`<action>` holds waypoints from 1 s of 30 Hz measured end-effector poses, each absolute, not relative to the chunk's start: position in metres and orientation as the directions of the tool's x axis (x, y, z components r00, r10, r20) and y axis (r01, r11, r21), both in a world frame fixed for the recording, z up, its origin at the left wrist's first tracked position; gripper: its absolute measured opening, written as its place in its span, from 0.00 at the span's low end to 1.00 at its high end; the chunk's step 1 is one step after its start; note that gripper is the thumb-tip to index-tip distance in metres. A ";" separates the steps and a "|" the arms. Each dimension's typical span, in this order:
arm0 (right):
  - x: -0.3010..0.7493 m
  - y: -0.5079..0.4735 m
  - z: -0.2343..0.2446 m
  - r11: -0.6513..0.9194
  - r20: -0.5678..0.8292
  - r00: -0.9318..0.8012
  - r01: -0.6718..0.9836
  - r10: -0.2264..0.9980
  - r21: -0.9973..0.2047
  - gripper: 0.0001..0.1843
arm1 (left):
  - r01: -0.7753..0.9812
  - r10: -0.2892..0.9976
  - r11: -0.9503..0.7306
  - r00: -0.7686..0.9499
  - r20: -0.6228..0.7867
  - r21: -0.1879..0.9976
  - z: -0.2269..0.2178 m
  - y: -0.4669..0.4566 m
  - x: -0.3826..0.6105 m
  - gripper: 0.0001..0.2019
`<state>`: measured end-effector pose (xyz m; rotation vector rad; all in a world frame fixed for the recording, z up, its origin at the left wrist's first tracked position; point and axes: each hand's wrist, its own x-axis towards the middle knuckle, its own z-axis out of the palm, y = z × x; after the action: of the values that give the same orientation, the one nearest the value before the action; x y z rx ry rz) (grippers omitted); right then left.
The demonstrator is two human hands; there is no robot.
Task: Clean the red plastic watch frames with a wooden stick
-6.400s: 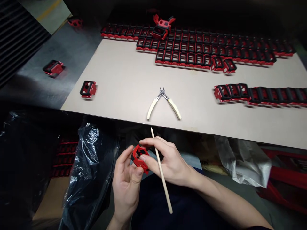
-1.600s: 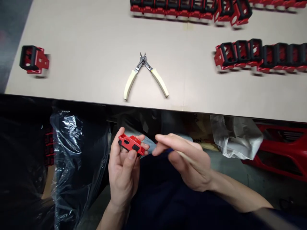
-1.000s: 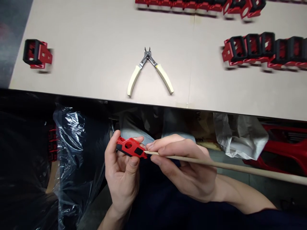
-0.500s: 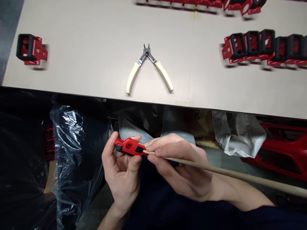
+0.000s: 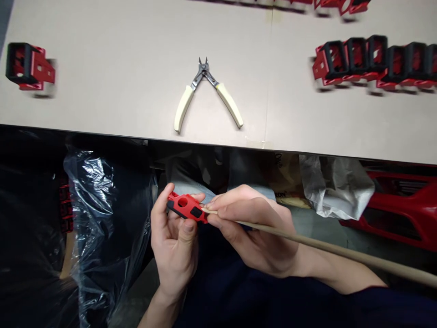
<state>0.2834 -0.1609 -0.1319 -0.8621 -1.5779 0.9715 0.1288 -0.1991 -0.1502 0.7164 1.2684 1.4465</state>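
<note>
Just below the tabletop (image 5: 119, 82) edge, the left hand (image 5: 174, 241) grips a red-and-black plastic part (image 5: 186, 208) between thumb and fingers, while the right hand (image 5: 254, 239) pinches a long wooden stick (image 5: 324, 244), its tip at the part's edge, side cutters (image 5: 204, 69) lying open beyond.

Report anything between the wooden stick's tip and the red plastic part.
Nothing visible: the wooden stick in the right hand has its tip right at the edge of the red plastic part in the left hand.
</note>
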 end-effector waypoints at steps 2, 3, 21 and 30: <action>0.284 -0.160 -0.130 0.418 0.406 -0.190 0.031 0.894 -0.908 0.13 | -0.337 0.937 0.112 -0.277 -0.212 0.935 -0.149 -0.198 0.129 0.22; 0.284 -0.160 -0.130 0.418 0.407 -0.189 0.024 0.894 -0.908 0.13 | -0.343 0.936 0.117 -0.276 -0.219 0.932 -0.148 -0.198 0.129 0.22; 0.284 -0.160 -0.136 0.433 0.420 -0.209 0.022 0.883 -0.901 0.14 | -0.319 0.946 0.119 -0.252 -0.205 0.940 -0.154 -0.199 0.126 0.23; 0.286 -0.158 -0.137 0.482 0.458 -0.234 0.054 0.858 -0.875 0.14 | -0.339 0.937 0.129 -0.265 -0.226 0.932 -0.156 -0.201 0.127 0.24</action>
<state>0.2865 -0.1585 -0.1370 -0.7979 -1.6402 0.9224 0.1265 -0.2009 -0.1563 0.6763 1.2550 1.4192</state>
